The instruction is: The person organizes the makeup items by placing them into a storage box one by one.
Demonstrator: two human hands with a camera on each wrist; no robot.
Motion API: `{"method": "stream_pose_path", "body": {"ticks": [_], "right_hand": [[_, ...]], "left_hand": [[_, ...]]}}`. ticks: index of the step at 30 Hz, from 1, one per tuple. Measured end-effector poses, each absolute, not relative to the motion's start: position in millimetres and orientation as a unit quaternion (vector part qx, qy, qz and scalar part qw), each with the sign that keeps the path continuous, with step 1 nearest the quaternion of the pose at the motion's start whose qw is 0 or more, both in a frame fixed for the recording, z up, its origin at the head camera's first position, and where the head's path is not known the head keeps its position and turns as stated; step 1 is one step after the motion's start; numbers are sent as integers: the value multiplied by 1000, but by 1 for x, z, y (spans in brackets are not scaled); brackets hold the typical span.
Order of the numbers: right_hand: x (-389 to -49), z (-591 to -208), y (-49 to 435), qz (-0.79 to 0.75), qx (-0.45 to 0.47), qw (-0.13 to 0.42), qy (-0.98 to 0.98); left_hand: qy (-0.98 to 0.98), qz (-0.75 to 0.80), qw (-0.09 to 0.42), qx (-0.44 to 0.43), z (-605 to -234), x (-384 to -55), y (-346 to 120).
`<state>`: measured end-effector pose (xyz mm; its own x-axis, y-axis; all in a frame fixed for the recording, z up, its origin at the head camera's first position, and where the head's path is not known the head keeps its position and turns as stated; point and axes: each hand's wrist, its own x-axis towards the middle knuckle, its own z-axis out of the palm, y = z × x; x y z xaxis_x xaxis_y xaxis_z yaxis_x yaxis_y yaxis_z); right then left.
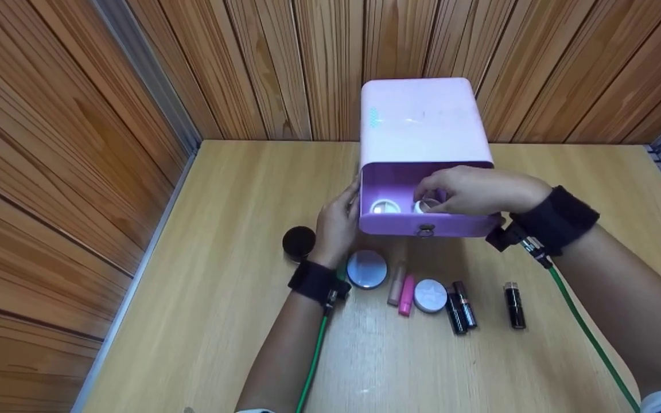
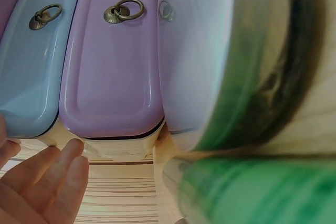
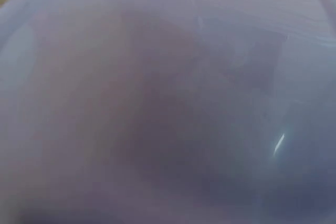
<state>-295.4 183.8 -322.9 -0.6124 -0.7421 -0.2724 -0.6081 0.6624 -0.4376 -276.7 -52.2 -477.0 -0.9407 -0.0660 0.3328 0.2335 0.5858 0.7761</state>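
Note:
A pink drawer box [image 1: 425, 117] stands at the back of the table with its purple top drawer [image 1: 399, 225] pulled out. Inside the drawer my right hand [image 1: 468, 188] reaches over the front right edge, thumb and fingers pinching a small round white-rimmed container [image 1: 420, 206]. Left of it in the drawer lies another round white-rimmed container [image 1: 385, 206]. My left hand [image 1: 337, 223] rests along the box's left side, its fingers extended in the left wrist view. A blurred pale surface fills the right wrist view.
In front of the box lie a round compact [image 1: 366, 269], a beige tube [image 1: 397, 284], a pink tube [image 1: 406, 295], a white round jar [image 1: 430, 296] and several black tubes [image 1: 514, 306]. A black round case [image 1: 299, 243] sits left. Below the open drawer are shut purple [image 2: 113, 66] and blue drawers [image 2: 34, 72].

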Motion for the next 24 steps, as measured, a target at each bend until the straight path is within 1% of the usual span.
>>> {"method": "stream_pose_path", "body": {"ticks": [7,14,24], "right_hand": [[-296,-320,180,-120,-401,200,886],[-295,-323,179,-111,-431,168,880],[-294,-321,182,-110,-428,169,881]], "left_hand": [[-876,-450,167,-47,-476,-277,-51],[-879,-439,177,-55,-478,-276,-52],[-877,-446,171,-57,-476,-276,-53]]}}
